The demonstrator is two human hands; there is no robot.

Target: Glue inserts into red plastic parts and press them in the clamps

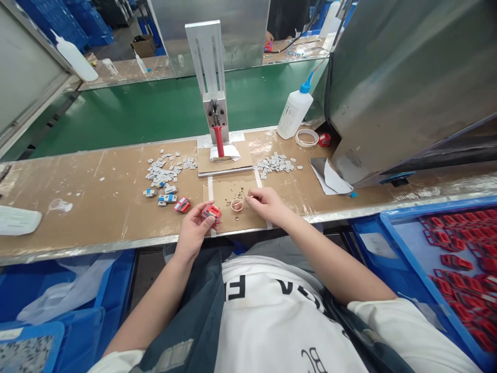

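Left hand [193,228]: the fingers are closed around a red part [212,211], pinching it by its sides near the front edge of the desk [116,207], with the thumb on the near side. Right hand [267,204]: the fingertips are brought together just beside the right rim of a small round dish [236,205]; whether they pinch a tiny item cannot be told. The dish lies between the two hands, to the right of the red part. Small dark bits [241,191] are scattered beyond the dish.

To the left of the left fingers lie a second red part [182,205] and several blue-and-grey pieces [167,199]; beyond these is a loose pile of small grey pieces [161,169]. A similar grey pile [275,163] lies beyond the right fingers. Between the piles stands an upright metal press [216,111] with a red handle [219,141]. Farther beyond the right fingers, a white bottle [294,115] with a blue cap stands near a roll of tape [298,139].
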